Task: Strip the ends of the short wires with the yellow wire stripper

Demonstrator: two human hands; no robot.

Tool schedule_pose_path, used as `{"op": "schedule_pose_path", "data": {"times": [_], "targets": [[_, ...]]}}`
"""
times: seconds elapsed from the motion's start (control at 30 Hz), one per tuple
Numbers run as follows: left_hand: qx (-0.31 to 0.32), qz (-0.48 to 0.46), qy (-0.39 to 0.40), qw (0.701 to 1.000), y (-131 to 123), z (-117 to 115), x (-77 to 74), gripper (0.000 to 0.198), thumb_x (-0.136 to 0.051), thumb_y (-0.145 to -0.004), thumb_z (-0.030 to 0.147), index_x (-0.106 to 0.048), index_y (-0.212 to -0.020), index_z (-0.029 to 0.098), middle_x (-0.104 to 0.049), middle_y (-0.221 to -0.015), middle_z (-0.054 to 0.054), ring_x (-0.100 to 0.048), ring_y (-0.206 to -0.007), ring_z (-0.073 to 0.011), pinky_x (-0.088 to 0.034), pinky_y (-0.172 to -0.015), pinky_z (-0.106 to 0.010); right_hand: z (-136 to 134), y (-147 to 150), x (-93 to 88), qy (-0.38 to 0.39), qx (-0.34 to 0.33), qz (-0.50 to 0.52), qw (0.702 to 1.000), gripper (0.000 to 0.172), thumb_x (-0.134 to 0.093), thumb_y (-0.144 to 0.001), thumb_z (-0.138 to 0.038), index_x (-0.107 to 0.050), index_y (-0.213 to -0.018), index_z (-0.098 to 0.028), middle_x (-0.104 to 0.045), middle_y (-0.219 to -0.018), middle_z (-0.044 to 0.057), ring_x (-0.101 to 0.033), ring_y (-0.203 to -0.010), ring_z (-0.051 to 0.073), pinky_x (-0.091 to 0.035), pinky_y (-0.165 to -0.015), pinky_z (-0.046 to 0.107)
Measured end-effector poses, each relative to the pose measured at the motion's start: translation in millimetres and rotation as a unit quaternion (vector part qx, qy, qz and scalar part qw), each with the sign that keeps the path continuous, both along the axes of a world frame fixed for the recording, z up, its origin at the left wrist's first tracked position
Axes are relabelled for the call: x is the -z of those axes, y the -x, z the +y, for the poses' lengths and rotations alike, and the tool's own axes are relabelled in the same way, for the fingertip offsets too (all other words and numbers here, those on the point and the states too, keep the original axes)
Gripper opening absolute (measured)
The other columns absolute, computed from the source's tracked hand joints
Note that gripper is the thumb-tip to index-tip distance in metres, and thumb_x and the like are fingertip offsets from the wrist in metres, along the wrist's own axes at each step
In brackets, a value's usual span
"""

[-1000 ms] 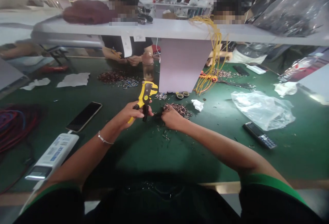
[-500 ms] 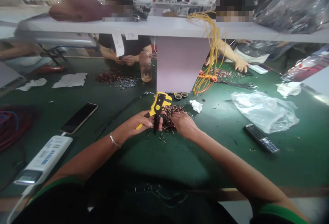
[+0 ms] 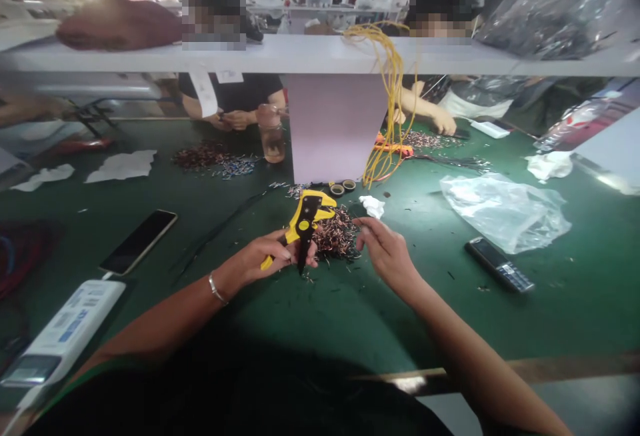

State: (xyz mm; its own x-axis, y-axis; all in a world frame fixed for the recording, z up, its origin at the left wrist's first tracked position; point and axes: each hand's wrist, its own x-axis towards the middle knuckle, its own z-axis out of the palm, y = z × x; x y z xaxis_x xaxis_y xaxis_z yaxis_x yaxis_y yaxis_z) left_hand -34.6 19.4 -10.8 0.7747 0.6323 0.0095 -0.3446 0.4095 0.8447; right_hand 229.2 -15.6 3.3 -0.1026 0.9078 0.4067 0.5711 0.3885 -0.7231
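My left hand (image 3: pixel 265 254) is closed around the handles of a yellow and black wire stripper (image 3: pixel 304 224), whose jaws point away from me and to the right. Just beyond and right of the tool lies a heap of short cut wire pieces (image 3: pixel 337 233), brownish with bright ends. At the right edge of this heap is my right hand (image 3: pixel 387 249), thumb and forefinger pinched together. Whatever sits between those fingertips is too small to make out. Two small rolls of tape (image 3: pixel 343 187) lie behind the heap, beside a crumpled white tissue (image 3: pixel 372 207).
A smartphone (image 3: pixel 139 241) and a white power bank (image 3: pixel 63 333) lie left; a keypad phone (image 3: pixel 499 265) and clear plastic bag (image 3: pixel 505 213) lie right. Yellow wires (image 3: pixel 390 89) hang from the shelf (image 3: pixel 280 56). Two people sit opposite, near a bottle (image 3: pixel 273 136).
My right hand has drawn back from the wire heap to its right side, fingers now pinched. The wire stripper stays in my left hand. The whole view has shifted slightly.
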Motion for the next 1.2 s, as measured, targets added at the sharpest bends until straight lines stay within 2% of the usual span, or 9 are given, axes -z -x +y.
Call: {"op": "schedule_pose_path", "data": {"times": [0.1, 0.27, 0.4, 0.53, 0.63, 0.83, 1.03, 1.2], "targets": [[0.0, 0.003, -0.001, 1.0, -2, -1, -0.4, 0.032, -0.062, -0.068, 0.018, -0.066, -0.099, 0.012, -0.065, -0.098, -0.014, -0.063, -0.095, -0.0291, -0.044, -0.092, -0.047, -4, 5, 2.2, 0.015, -0.008, 0.03, 0.999, 0.024, -0.042, -0.096, -0.03, -0.058, -0.109, -0.018, -0.067, -0.067, -0.001, -0.058, -0.055, 0.013, -0.046, -0.06, 0.026], [0.013, -0.009, 0.036, 0.999, -2, 5, 1.2, 0.05, -0.062, -0.067, 0.016, -0.059, -0.118, 0.017, -0.064, -0.098, -0.011, -0.063, -0.087, -0.0253, -0.047, -0.088, -0.048, -7, 10, 6.1, 0.052, -0.005, 0.104, 0.993, 0.015, -0.046, -0.096, -0.032, -0.055, -0.097, -0.021, -0.073, -0.077, 0.002, -0.054, -0.052, 0.011, -0.045, -0.054, 0.025], [0.019, -0.021, 0.039, 0.999, -7, 11, 3.5, 0.054, -0.064, -0.066, 0.023, -0.059, -0.119, 0.016, -0.063, -0.1, -0.012, -0.06, -0.082, -0.0237, -0.047, -0.088, -0.049, -10, 9, 4.8, 0.051, 0.031, 0.125, 0.99, 0.015, -0.051, -0.094, -0.032, -0.061, -0.091, -0.021, -0.074, -0.083, 0.003, -0.051, -0.048, 0.01, -0.045, -0.051, 0.024], [0.022, -0.029, 0.056, 0.998, -16, 12, 5.7, 0.055, -0.064, -0.069, 0.032, -0.059, -0.121, 0.014, -0.062, -0.095, -0.013, -0.059, -0.079, -0.0241, -0.047, -0.088, -0.05, -13, 8, 3.7, 0.04, 0.045, 0.134, 0.989, 0.015, -0.055, -0.09, -0.031, -0.066, -0.086, -0.021, -0.074, -0.076, 0.002, -0.053, -0.046, 0.01, -0.047, -0.049, 0.025], [0.035, -0.034, 0.06, 0.997, -20, 12, 6.6, 0.052, -0.064, -0.071, 0.032, -0.06, -0.12, 0.014, -0.063, -0.093, -0.013, -0.061, -0.08, -0.0245, -0.046, -0.09, -0.05, -15, 9, 4.2, 0.044, 0.046, 0.14, 0.988, 0.016, -0.056, -0.089, -0.03, -0.068, -0.083, -0.021, -0.073, -0.07, 0.001, -0.054, -0.045, 0.009, -0.048, -0.048, 0.025], [0.013, -0.008, 0.051, 0.999, -20, 11, 9.5, 0.041, -0.061, -0.073, 0.024, -0.063, -0.113, 0.015, -0.065, -0.096, -0.014, -0.065, -0.089, -0.0285, -0.046, -0.087, -0.047, -15, 10, 5.9, 0.025, 0.056, 0.118, 0.991, 0.015, -0.057, -0.087, -0.028, -0.07, -0.083, -0.022, -0.072, -0.067, 0.0, -0.06, -0.051, 0.011, -0.049, -0.051, 0.025], [0.015, 0.007, 0.034, 0.999, -18, 6, 10.3, 0.052, -0.064, -0.068, 0.015, -0.059, -0.12, 0.017, -0.064, -0.093, -0.01, -0.062, -0.082, -0.0239, -0.048, -0.078, -0.043, -16, 12, 2.8, -0.002, 0.055, 0.083, 0.995, 0.017, -0.057, -0.087, -0.03, -0.071, -0.081, -0.022, -0.071, -0.064, -0.001, -0.062, -0.052, 0.013, -0.052, -0.054, 0.025], [0.019, 0.011, 0.032, 0.999, -18, 2, 6.9, 0.062, -0.067, -0.061, 0.011, -0.059, -0.123, 0.017, -0.063, -0.091, -0.009, -0.06, -0.078, -0.0226, -0.048, -0.073, -0.041, -16, 12, 7.6, -0.036, 0.049, 0.031, 0.998, 0.017, -0.058, -0.086, -0.028, -0.072, -0.079, -0.022, -0.074, -0.066, 0.001, -0.065, -0.054, 0.014, -0.053, -0.057, 0.025]]}}
